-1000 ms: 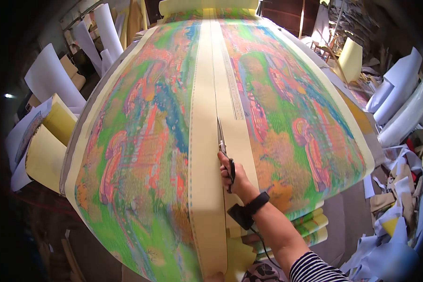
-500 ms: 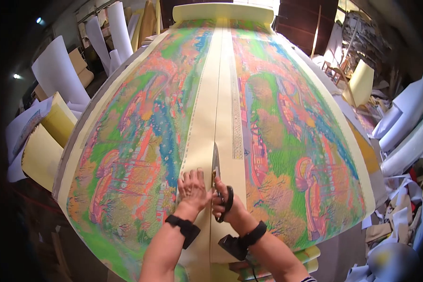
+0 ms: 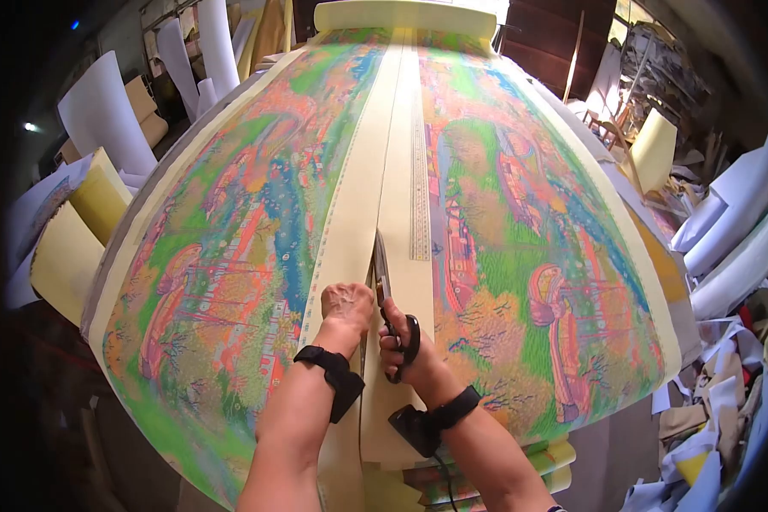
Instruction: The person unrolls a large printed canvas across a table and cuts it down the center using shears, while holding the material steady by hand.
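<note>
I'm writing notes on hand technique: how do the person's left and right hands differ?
The left hand shows its knuckles, fingers bent out of sight; the right hand has fingers wrapped at the handle of the scissors. The left hand is left of the cut in the paper; the right hand is right of it. Both arms wear black wristbands.

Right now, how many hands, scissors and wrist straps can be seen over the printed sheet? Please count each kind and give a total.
Left hand and right hand: 2
Scissors: 1
Left strap and right strap: 2
Total: 5
</note>
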